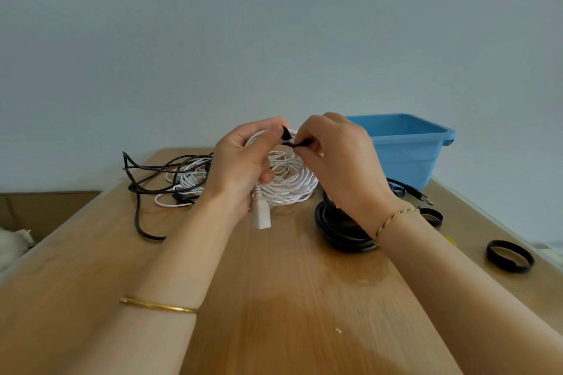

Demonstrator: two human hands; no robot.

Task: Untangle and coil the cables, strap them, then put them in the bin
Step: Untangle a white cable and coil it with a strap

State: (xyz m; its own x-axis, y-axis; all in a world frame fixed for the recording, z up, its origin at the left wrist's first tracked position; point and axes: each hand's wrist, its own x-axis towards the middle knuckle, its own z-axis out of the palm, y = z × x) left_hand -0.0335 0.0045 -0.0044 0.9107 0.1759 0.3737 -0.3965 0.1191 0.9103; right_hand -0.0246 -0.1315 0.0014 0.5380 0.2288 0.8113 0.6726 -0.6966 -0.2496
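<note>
A coiled white cable [289, 179] is held up above the wooden table [274, 283]. My left hand [240, 161] grips the coil on its left side, and a white plug [260, 218] hangs below that hand. A black strap [288, 135] wraps over the top of the coil. My right hand [338, 158] pinches the strap's free end. The blue bin [405, 149] stands at the back right of the table. A tangle of black and white cables [173, 183] lies at the back left.
A coiled black cable [338, 228] lies under my right wrist. Two rolled black straps, one strap [509, 256] near the right edge and another strap [431, 216] closer to the bin, rest on the table. A black USB lead [411, 192] lies in front of the bin.
</note>
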